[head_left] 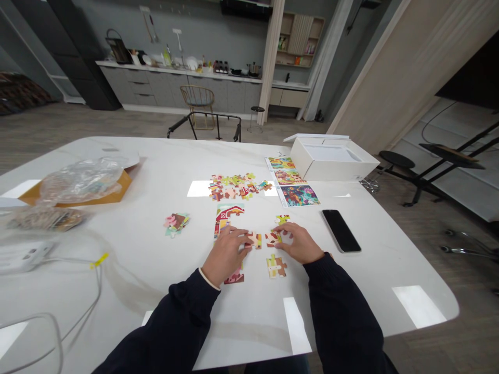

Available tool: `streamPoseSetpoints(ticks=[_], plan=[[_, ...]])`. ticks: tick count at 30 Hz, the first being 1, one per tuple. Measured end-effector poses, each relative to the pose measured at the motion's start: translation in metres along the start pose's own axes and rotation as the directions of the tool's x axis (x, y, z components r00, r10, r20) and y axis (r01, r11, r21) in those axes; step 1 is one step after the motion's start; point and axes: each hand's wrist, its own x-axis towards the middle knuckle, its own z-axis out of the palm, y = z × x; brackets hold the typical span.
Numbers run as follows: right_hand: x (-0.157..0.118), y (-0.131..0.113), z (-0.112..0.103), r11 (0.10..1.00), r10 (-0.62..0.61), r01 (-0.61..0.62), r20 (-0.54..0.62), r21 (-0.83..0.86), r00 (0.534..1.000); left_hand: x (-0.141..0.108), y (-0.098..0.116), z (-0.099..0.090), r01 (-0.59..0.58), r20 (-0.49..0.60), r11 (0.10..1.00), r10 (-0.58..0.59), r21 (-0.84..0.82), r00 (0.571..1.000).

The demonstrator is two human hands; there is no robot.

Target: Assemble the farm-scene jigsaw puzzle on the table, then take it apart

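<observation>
My left hand (228,253) is closed, its fingertips on a cow-patterned puzzle piece (256,239). Across a small gap, my right hand (302,242) pinches another brown-and-white puzzle piece (272,239). Under and beyond my left hand lies a joined strip of puzzle with a red barn (228,212); my hand hides its middle. A pink corner (234,277) of puzzle shows below that hand. One green-and-white piece (283,219) lies just beyond my right fingers. Nearer to me rests a tan-and-yellow pair of pieces (276,266).
Loose puzzle pieces (234,186) are spread farther back, with a small pile (176,224) at left. Picture sheets (289,179) lie beside a white box (333,160). A phone (341,231) sits right. Plastic bags (81,182) and a white power strip with cable (25,257) occupy the left.
</observation>
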Motion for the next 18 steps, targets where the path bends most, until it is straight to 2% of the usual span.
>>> streamPoseSetpoints(ticks=[5,11,15,18], plan=[[-0.004,0.006,-0.008,1.000,0.014,-0.014,0.003,-0.018,1.000,-0.002,-0.002,0.002,0.019,0.000,1.000,-0.019,-0.004,1.000],[-0.007,0.003,-0.018,0.999,-0.054,0.054,-0.055,-0.007,0.997,-0.001,0.000,0.000,0.061,0.059,0.998,-0.062,0.018,0.996],[-0.018,0.005,-0.043,0.998,-0.060,0.062,-0.106,0.013,0.993,-0.001,0.001,-0.002,0.061,0.058,0.998,-0.061,0.014,0.996],[-0.032,0.021,-0.064,0.999,-0.021,0.016,-0.132,-0.036,0.991,-0.003,0.000,0.000,0.044,0.040,0.999,-0.044,0.008,0.998]])
